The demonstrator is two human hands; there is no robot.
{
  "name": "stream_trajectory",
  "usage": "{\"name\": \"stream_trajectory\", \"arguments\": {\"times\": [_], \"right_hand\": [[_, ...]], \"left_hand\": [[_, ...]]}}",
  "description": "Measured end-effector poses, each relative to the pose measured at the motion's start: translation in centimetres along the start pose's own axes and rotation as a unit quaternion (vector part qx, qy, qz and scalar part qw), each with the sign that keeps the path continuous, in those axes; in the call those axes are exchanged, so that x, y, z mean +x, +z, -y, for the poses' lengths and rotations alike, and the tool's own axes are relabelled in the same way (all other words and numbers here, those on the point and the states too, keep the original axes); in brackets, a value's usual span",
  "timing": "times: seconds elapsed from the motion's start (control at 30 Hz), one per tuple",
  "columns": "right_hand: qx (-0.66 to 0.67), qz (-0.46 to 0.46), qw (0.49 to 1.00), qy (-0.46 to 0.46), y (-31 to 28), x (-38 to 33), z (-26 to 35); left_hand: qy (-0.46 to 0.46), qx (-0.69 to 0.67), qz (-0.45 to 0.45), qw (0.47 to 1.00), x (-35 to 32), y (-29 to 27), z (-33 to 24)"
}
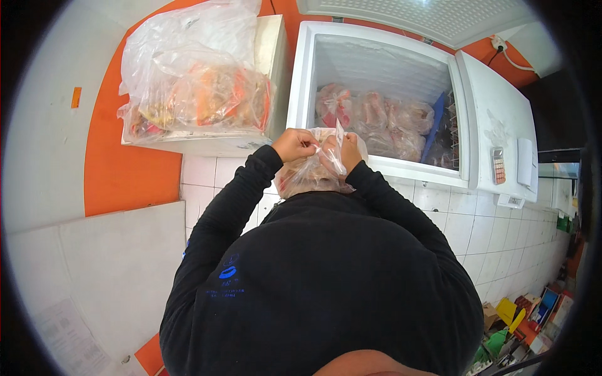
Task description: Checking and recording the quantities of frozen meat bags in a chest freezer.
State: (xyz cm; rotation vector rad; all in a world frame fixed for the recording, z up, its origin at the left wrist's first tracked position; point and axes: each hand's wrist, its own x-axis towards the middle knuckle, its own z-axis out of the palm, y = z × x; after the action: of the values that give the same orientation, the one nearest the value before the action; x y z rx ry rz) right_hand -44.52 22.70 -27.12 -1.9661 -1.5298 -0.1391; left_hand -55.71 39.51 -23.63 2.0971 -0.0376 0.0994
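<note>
Right in front of me is a clear plastic bag [307, 178] with pale, pinkish contents, at the near edge of an open chest freezer [303, 75]. My left hand [295, 145] pinches the gathered top of this bag from the left. From the right my right hand [343, 152] closes round the bag's neck, and a twisted end of plastic sticks up beside its fingers. The two hands are a short way apart. What exactly the bag holds cannot be made out. Inside the freezer lie several similar clear bags [375, 113] of pinkish frozen pieces.
A white box-shaped unit [271, 56] on the left carries large plastic bags [207, 94] with orange and yellowish contents. A blue divider [434, 128] and a wire basket [453, 125] sit in the freezer's right side. On its white top rest a calculator [498, 165] and a pad [525, 161].
</note>
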Motion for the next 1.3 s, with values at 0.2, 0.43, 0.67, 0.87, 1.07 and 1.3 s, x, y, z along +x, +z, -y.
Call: {"name": "stream_trajectory", "arguments": {"times": [0.2,0.43,0.67,0.87,1.07,1.3], "right_hand": [[0.149,0.078,0.985,-0.038,-4.3,-0.6,2.0],[0.256,0.124,0.957,0.054,-7.3,-1.4,3.8],[0.222,0.035,0.974,0.012,-1.0,-0.5,3.9],[0.097,0.261,0.951,0.134,2.9,1.2,-0.4],[0.505,0.130,0.809,0.270,-3.1,5.6,-9.5],[0.358,0.290,0.864,0.203,-0.2,5.7,-21.0]], "left_hand": [[-0.143,-0.105,-0.093,0.980,-0.4,1.3,2.6],[-0.116,-0.099,-0.118,0.981,-0.8,2.4,1.9],[-0.121,-0.054,-0.145,0.981,-2.3,2.8,0.5],[-0.049,0.119,-0.293,0.947,-5.5,2.6,-2.6],[-0.271,0.030,-0.400,0.875,-16.4,1.2,1.3],[-0.557,0.126,-0.220,0.791,-30.1,8.7,3.5]]}}
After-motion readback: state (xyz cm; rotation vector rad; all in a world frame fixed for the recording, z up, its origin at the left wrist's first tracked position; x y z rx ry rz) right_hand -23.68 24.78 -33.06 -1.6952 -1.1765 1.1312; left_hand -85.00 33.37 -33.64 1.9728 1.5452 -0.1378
